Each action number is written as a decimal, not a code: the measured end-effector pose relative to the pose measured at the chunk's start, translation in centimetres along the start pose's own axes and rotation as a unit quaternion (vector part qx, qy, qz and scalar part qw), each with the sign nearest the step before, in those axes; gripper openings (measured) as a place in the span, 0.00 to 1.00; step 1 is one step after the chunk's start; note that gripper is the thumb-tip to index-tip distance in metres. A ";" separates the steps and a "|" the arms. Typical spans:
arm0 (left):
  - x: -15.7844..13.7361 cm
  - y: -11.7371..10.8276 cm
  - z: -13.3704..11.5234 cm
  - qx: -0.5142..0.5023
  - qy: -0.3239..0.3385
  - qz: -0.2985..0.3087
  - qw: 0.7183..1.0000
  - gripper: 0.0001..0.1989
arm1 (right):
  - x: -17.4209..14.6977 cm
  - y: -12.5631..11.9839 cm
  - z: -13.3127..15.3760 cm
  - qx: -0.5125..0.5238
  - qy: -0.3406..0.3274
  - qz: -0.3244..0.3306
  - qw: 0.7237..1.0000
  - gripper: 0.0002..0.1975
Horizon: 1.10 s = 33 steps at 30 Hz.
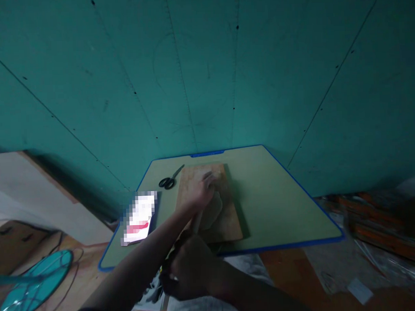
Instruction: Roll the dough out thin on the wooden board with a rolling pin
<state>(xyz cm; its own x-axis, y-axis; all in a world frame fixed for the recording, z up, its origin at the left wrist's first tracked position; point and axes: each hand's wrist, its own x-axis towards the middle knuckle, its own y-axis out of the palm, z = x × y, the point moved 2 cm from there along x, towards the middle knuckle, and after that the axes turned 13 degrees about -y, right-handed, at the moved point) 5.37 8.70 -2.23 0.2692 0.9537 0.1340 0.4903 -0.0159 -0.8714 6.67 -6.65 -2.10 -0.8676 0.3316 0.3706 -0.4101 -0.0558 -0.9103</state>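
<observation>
My left hand (201, 193) reaches across the wooden board (230, 225), its fingers bent over the far end of a long, pale, narrow tool (196, 222). Nearer my body, my right hand (189, 267) is closed in a fist at the tool's near end. Dimness and blur hide whether the tool is a rod or a blade. On the board, just right of the tool, lies a thin, pale, rounded sheet (212, 210) that looks like flattened dough. Both hands are low and close together, the left one farther out.
Black-handled scissors (168, 182) lie left of the board on the blue-edged folding table (270, 194). A lit, pixelated phone-like screen (140, 217) is near the left edge. A green wall (204, 74) rises behind. A round teal stand base (38, 281) is on the floor.
</observation>
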 end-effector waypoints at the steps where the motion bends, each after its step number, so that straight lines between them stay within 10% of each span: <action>1: -0.1 0.0 -0.5 0.011 -0.014 0.004 1.000 0.20 | -0.4 0.4 0.1 0.009 0.005 -0.032 0.999 0.13; 24: -0.8 1.2 -6.9 0.173 -0.070 0.060 0.981 0.25 | -6.2 0.0 2.9 0.098 0.044 -0.384 0.917 0.07; 33: 0.4 1.0 -4.2 0.092 -0.027 0.049 0.994 0.17 | -5.4 -0.2 1.3 0.063 0.067 -0.240 0.966 0.06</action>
<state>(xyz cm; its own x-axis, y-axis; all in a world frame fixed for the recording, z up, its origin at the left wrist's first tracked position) 9.40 7.77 -1.11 0.2603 0.9652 0.0237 0.3021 -0.0582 -0.9515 11.09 -9.63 -3.65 -0.5275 0.4665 0.7100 -0.7952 0.0229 -0.6059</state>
